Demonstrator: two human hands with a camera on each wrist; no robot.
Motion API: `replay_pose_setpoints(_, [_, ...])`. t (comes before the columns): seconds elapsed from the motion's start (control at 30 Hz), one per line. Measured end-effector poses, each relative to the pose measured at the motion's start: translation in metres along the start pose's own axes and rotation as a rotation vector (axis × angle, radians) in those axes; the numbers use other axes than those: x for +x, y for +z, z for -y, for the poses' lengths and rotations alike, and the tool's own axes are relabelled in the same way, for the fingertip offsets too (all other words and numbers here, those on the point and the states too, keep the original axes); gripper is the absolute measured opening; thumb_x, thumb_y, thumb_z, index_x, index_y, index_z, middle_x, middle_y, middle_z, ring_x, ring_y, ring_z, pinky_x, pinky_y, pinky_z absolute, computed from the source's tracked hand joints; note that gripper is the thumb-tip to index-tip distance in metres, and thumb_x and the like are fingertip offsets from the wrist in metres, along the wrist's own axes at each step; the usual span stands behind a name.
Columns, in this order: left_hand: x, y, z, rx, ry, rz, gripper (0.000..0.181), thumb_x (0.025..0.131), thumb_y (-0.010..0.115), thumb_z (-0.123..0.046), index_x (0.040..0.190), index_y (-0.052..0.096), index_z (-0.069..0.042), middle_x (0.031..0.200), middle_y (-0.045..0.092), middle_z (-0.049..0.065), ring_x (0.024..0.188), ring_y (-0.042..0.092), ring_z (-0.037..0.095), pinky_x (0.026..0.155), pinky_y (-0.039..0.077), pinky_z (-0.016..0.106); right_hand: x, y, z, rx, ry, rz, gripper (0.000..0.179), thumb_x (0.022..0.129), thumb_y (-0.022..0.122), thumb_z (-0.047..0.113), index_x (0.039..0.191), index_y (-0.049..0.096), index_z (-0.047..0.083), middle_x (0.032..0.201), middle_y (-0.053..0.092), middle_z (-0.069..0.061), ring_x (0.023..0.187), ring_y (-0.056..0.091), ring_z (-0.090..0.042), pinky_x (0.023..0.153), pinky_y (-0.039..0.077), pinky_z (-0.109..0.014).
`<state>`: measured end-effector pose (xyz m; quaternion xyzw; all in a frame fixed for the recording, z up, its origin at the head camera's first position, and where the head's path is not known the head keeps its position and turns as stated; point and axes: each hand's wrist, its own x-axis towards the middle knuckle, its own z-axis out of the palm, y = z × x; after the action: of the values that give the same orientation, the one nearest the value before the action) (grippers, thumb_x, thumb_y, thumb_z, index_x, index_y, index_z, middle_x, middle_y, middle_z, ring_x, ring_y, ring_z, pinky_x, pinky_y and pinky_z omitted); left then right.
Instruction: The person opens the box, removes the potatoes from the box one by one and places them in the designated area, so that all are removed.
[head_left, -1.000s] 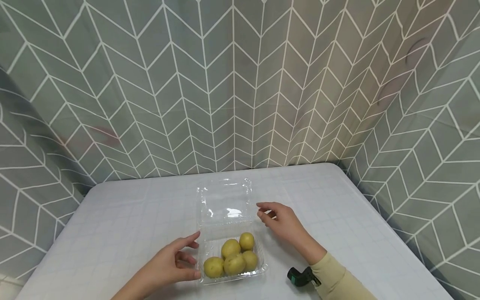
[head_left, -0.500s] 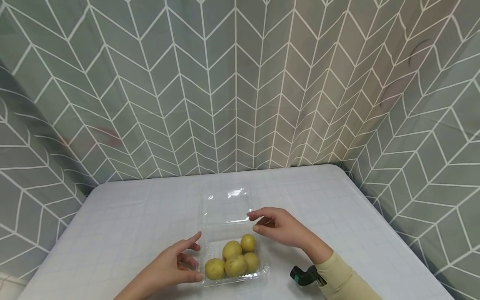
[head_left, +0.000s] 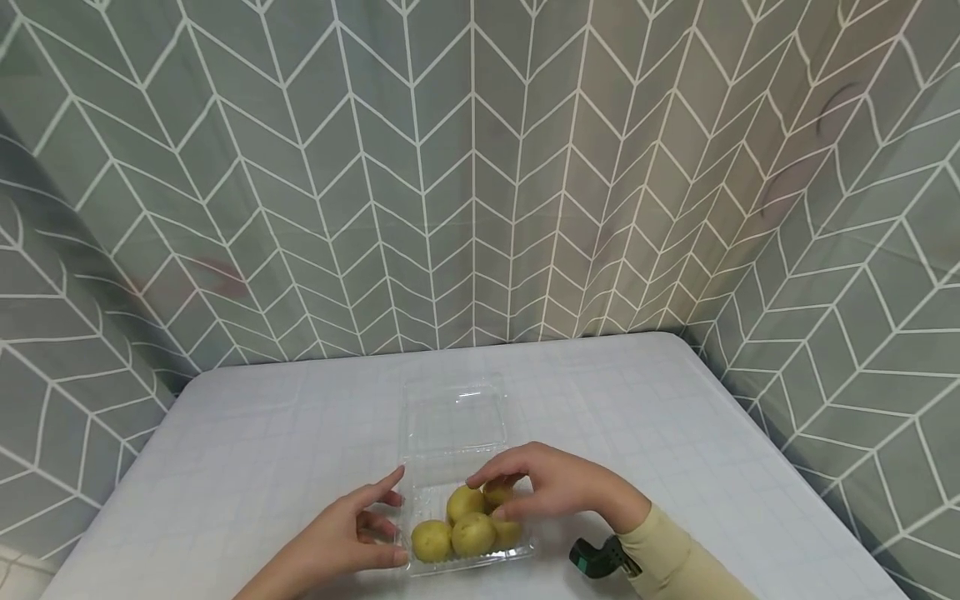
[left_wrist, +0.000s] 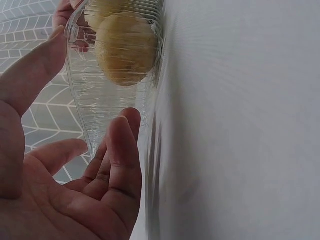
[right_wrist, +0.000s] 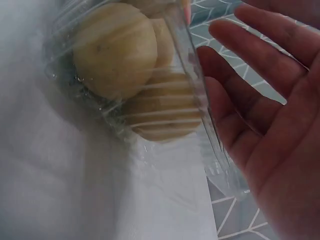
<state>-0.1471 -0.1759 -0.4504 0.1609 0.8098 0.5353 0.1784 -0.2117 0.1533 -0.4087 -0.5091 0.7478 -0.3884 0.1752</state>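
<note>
A clear plastic clamshell box (head_left: 420, 493) stands on the table with its transparent lid (head_left: 453, 421) folded back flat behind it. Several round yellow-green fruits (head_left: 473, 534) sit in its base, mostly toward the right. My left hand (head_left: 337, 537) is at the box's left side, thumb and fingers spread, fingertips right at the wall. Over the right part of the box reaches my right hand (head_left: 555, 483), its fingers arched above the fruits at the back right and partly hiding them. In the right wrist view, two fruits (right_wrist: 115, 50) show through the ribbed wall beside loosely spread fingers (right_wrist: 260, 55).
A white cloth covers the table (head_left: 285, 442). Grey patterned curtains (head_left: 450, 167) hang behind it and along both sides. A black wrist device (head_left: 596, 558) sticks out below my right sleeve (head_left: 675, 550), close over the cloth.
My right hand has moved from beside the lid toward me and left, over the fruits. The lid has settled lower toward the table. My left hand has stayed at the box's left side.
</note>
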Motion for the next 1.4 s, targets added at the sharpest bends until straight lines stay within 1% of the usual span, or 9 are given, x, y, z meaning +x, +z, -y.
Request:
replay_pose_setpoints(0.13, [0.0, 0.0, 0.0, -0.018, -0.008, 0.005, 0.099, 0.077, 0.087, -0.023, 0.156, 0.029, -0.009, 0.126, 0.052, 0.014, 0.094, 0.063, 0.021, 0.076, 0.055, 0.027, 0.004, 0.002, 0.002, -0.051, -0.024, 0.084, 0.045, 0.09, 0.073, 0.013, 0.133, 0.062, 0.008, 0.13, 0.063, 0.001, 0.115, 0.059, -0.01, 0.098, 0.047, -0.03])
replay_pose_setpoints(0.3, [-0.002, 0.0, -0.001, -0.018, 0.002, 0.0, 0.099, 0.077, 0.087, -0.021, 0.156, 0.029, -0.008, 0.128, 0.052, 0.015, 0.094, 0.063, 0.022, 0.077, 0.055, 0.027, 0.008, 0.004, 0.004, -0.094, -0.047, 0.145, 0.054, 0.087, 0.075, 0.012, 0.138, 0.058, 0.01, 0.133, 0.06, 0.005, 0.119, 0.056, -0.007, 0.1, 0.045, -0.028])
replay_pose_setpoints(0.4, [-0.002, 0.0, -0.001, -0.024, 0.0, 0.004, 0.099, 0.077, 0.087, -0.02, 0.156, 0.028, -0.009, 0.128, 0.052, 0.016, 0.095, 0.063, 0.022, 0.076, 0.055, 0.027, 0.011, 0.005, 0.004, -0.118, -0.049, 0.155, 0.054, 0.085, 0.077, 0.009, 0.136, 0.06, 0.012, 0.131, 0.061, 0.007, 0.116, 0.056, -0.005, 0.099, 0.045, -0.027])
replay_pose_setpoints(0.6, [-0.001, 0.0, -0.001, -0.042, -0.012, 0.018, 0.099, 0.078, 0.086, -0.021, 0.157, 0.027, -0.009, 0.129, 0.051, 0.016, 0.096, 0.062, 0.024, 0.076, 0.055, 0.028, 0.017, 0.009, 0.005, -0.185, -0.043, 0.161, 0.047, 0.08, 0.081, 0.008, 0.123, 0.066, 0.019, 0.118, 0.064, 0.014, 0.105, 0.057, 0.001, 0.093, 0.046, -0.02])
replay_pose_setpoints(0.77, [-0.002, 0.0, 0.001, -0.049, -0.017, 0.015, 0.099, 0.079, 0.086, -0.021, 0.157, 0.027, -0.011, 0.129, 0.051, 0.015, 0.096, 0.062, 0.023, 0.077, 0.055, 0.028, 0.021, 0.012, 0.007, -0.237, -0.038, 0.18, 0.044, 0.078, 0.083, 0.009, 0.119, 0.069, 0.02, 0.112, 0.064, 0.018, 0.1, 0.056, 0.006, 0.089, 0.046, -0.017])
replay_pose_setpoints(0.87, [-0.002, 0.0, 0.003, -0.047, -0.015, 0.01, 0.099, 0.078, 0.086, -0.021, 0.157, 0.027, -0.012, 0.129, 0.052, 0.014, 0.096, 0.062, 0.023, 0.078, 0.055, 0.027, 0.023, 0.013, 0.009, -0.268, -0.045, 0.188, 0.044, 0.077, 0.084, 0.009, 0.118, 0.071, 0.02, 0.11, 0.064, 0.02, 0.097, 0.055, 0.008, 0.087, 0.046, -0.015])
replay_pose_setpoints(1.1, [-0.002, 0.0, 0.001, -0.044, -0.016, 0.009, 0.099, 0.078, 0.086, -0.022, 0.157, 0.028, -0.011, 0.128, 0.052, 0.014, 0.095, 0.062, 0.023, 0.077, 0.055, 0.027, 0.029, 0.015, 0.015, -0.368, -0.111, 0.219, 0.049, 0.076, 0.085, 0.008, 0.12, 0.07, 0.024, 0.105, 0.063, 0.024, 0.087, 0.051, 0.009, 0.079, 0.042, -0.008])
replay_pose_setpoints(1.27, [-0.002, 0.0, 0.0, -0.058, -0.036, 0.021, 0.099, 0.079, 0.086, -0.023, 0.157, 0.027, -0.009, 0.127, 0.052, 0.014, 0.096, 0.061, 0.024, 0.077, 0.055, 0.027, 0.031, 0.017, 0.016, -0.406, -0.117, 0.233, 0.049, 0.076, 0.086, 0.01, 0.119, 0.071, 0.026, 0.105, 0.062, 0.025, 0.087, 0.05, 0.008, 0.079, 0.04, -0.007])
replay_pose_setpoints(1.4, [-0.002, 0.0, -0.001, -0.058, -0.029, 0.017, 0.099, 0.078, 0.086, -0.023, 0.156, 0.027, -0.008, 0.127, 0.052, 0.015, 0.096, 0.062, 0.024, 0.077, 0.055, 0.027, 0.031, 0.017, 0.016, -0.408, -0.115, 0.229, 0.048, 0.076, 0.086, 0.01, 0.118, 0.071, 0.026, 0.107, 0.063, 0.026, 0.09, 0.05, 0.008, 0.081, 0.04, -0.008])
